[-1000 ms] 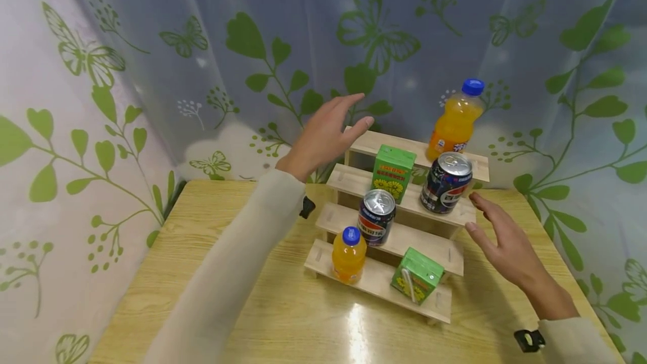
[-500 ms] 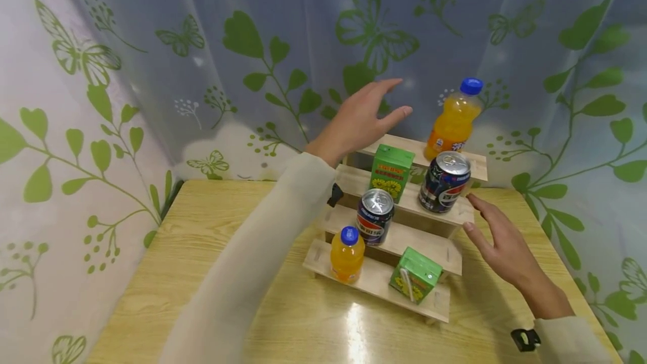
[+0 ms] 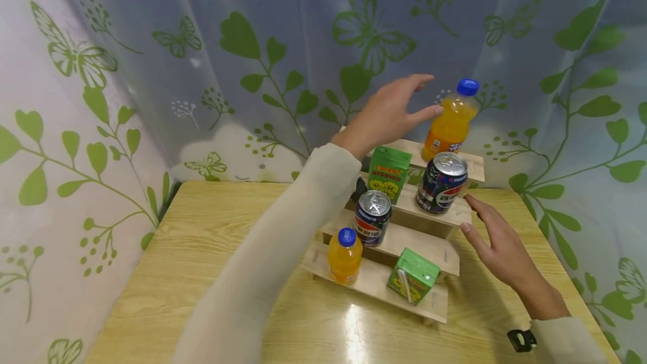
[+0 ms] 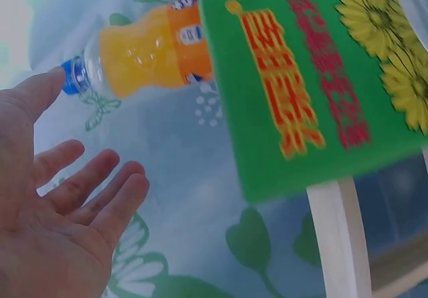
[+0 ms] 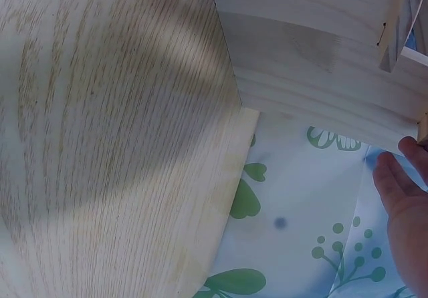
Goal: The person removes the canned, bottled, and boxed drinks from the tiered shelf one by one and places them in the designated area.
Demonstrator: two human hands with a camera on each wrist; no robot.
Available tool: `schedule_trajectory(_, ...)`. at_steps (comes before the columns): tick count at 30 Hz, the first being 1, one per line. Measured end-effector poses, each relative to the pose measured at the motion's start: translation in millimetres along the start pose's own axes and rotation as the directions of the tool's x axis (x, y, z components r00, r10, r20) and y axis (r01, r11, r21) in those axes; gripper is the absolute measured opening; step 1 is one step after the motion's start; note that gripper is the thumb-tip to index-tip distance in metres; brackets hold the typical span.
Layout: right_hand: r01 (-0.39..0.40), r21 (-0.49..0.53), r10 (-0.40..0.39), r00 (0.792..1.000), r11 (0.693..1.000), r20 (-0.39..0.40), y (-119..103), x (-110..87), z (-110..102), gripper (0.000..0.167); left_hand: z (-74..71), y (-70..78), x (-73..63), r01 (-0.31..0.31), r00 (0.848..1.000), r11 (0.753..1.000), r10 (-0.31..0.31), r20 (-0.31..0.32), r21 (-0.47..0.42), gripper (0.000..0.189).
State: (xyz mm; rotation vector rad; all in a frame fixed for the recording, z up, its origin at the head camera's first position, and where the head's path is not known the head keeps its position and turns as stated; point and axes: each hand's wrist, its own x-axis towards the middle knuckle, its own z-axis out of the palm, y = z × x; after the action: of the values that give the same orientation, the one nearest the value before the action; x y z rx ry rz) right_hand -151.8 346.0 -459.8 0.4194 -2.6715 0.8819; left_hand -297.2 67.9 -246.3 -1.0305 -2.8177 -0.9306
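Observation:
My left hand (image 3: pixel 389 114) reaches over the top tier of a wooden step rack (image 3: pixel 404 299), fingers extended and thumb apart. Just right of it stands an orange soda bottle (image 3: pixel 450 125) with a blue cap; in the left wrist view the thumb overlaps the cap of that bottle (image 4: pixel 144 54), and contact cannot be told. My right hand (image 3: pixel 500 246) is at the rack's right side, fingertips by a shelf end, fingers loosely straight. The right wrist view shows that hand (image 5: pixel 404 198) beside the side board. A green drink carton (image 3: pixel 389 176) and a dark cola can (image 3: pixel 441 183) occupy the second tier down.
Lower on the rack are another cola can (image 3: pixel 372 218), a small orange bottle (image 3: pixel 345 257) and a green carton with a straw (image 3: pixel 413 276). The rack stands on a wooden table (image 3: pixel 217 223). Behind hangs a patterned curtain (image 3: pixel 283 32).
My left hand has moved right above the top tier, from its left end to beside the orange soda bottle. The right hand stays by the rack's side. The drinks have not moved on the shelves.

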Motion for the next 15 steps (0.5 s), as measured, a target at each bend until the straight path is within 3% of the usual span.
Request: schedule_trajectory(15,0.001,-0.003,-0.001,1.0,1.0,-0.014,0,-1.5,2,0.063,13.7,27.4,17.1,0.066,0.995,0.998,-0.065,0.07,-0.002,0.083)
